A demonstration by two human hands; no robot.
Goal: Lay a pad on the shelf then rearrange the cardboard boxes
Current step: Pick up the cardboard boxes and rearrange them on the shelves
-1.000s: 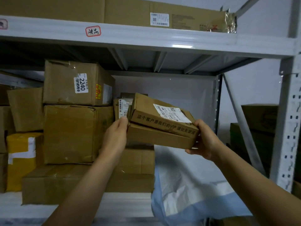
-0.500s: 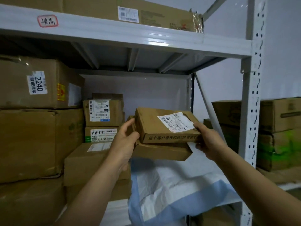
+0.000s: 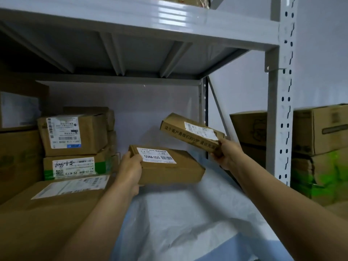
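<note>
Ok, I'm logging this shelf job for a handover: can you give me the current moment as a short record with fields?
pad: white and blue pad spread on the shelf
left hand: left hand grips flat box labelled 12V4A-5525, low over the pad
right hand: right hand holds printed flat box tilted in the air
stack: labelled boxes at left

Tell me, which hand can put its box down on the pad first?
Probably the left hand. Its labelled flat box sits low and level, just above the white pad. The right hand holds the tilted box higher up, near the shelf post.
</note>
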